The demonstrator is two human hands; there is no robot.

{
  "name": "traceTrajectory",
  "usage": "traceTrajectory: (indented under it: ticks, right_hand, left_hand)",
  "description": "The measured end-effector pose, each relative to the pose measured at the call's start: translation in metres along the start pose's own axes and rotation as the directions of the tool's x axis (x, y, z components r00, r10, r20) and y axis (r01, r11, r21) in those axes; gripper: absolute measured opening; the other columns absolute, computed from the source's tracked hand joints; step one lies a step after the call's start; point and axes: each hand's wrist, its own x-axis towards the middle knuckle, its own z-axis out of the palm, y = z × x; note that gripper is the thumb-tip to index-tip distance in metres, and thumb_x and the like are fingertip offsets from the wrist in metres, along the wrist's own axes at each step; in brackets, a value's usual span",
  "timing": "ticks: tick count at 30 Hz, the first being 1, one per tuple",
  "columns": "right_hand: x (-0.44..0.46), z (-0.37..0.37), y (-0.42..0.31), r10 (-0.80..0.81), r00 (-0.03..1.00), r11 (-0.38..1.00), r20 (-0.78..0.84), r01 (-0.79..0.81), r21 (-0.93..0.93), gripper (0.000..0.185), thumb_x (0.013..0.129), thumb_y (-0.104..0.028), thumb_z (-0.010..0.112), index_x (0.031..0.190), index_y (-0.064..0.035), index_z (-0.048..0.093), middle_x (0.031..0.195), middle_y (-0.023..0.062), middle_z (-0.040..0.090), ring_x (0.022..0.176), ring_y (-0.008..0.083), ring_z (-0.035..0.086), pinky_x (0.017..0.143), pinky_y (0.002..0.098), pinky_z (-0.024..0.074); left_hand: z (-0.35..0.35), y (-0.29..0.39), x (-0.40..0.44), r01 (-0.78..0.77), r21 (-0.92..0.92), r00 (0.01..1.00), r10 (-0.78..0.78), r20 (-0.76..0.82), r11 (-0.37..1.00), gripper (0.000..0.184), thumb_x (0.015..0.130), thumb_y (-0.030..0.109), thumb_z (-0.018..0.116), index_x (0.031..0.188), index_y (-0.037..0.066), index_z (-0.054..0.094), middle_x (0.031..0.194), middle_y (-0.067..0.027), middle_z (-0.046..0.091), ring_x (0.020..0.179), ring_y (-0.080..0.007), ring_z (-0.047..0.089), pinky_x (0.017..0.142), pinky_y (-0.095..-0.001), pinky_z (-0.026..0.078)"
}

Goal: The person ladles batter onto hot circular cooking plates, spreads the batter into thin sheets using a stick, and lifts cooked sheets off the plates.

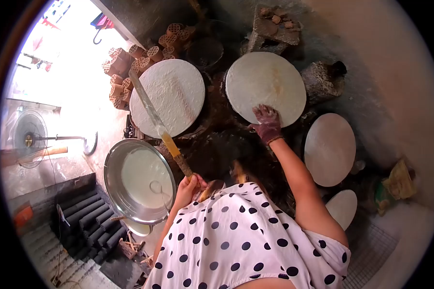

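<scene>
My left hand [192,187] is wrapped round the handle of a long, flat stick [152,111]. The blade is pale and wet-looking, with a yellow band near the grip, and it reaches up over the left round white disc [185,91]. That disc carries a rough, whitish layer. On the near edge of the right round disc [255,77] rests my right hand [267,124], in a dark reddish glove, fingers spread. A brownish stain marks this disc's surface. Beside my left arm, a wide steel basin [112,166] contains white liquid [142,168] and a ladle [155,187].
Perforated clay-coloured cylinders [123,62] are heaped behind the left disc. Two more pale discs [330,149] stand to my right. Black cylinders [94,219] are stacked at lower left, near a standing fan [30,139]. A rough block [275,31] stands at the back.
</scene>
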Motion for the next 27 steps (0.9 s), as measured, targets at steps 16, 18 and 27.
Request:
traceTrajectory:
  ticks: [16, 18, 27]
  right_hand:
    - [0.022, -0.057, 0.041, 0.228, 0.804, 0.945, -0.549, -0.045, 0.325, 0.013, 0.074, -0.016, 0.069, 0.085, -0.0106, 0.064, 0.085, 0.0068, 0.063, 0.086, 0.0266, 0.061, 0.079, 0.0418, 0.0478]
    - [0.031, -0.068, 0.056, 0.538, 0.702, 0.841, -0.467, -0.408, 0.355, 0.014, 0.075, -0.015, 0.067, 0.088, -0.0108, 0.065, 0.084, 0.0063, 0.064, 0.086, 0.0263, 0.061, 0.078, 0.0411, 0.0489]
    - [0.009, -0.134, 0.040, -0.023, 0.835, 1.000, -0.550, 0.027, -0.002, 0.031, 0.072, -0.016, 0.067, 0.103, -0.0163, 0.066, 0.103, 0.0056, 0.062, 0.095, 0.0260, 0.060, 0.081, 0.0412, 0.0492]
  left_hand:
    - [0.041, 0.015, 0.023, -0.091, -0.043, 0.995, 0.089, -0.034, 0.995, 0.023, 0.099, 0.026, 0.046, 0.097, 0.004, 0.050, 0.084, -0.0087, 0.061, 0.082, -0.0203, 0.063, 0.079, -0.0345, 0.051]
    - [0.039, 0.015, 0.024, -0.096, -0.025, 0.995, 0.096, -0.017, 0.995, 0.023, 0.099, 0.027, 0.046, 0.098, 0.004, 0.050, 0.084, -0.0087, 0.061, 0.082, -0.0206, 0.063, 0.079, -0.0348, 0.051]
    - [0.025, 0.010, 0.017, -0.085, 0.088, 0.996, 0.086, -0.008, 0.992, 0.026, 0.100, 0.029, 0.045, 0.094, 0.005, 0.053, 0.083, -0.0066, 0.063, 0.081, -0.0176, 0.064, 0.075, -0.0292, 0.051]
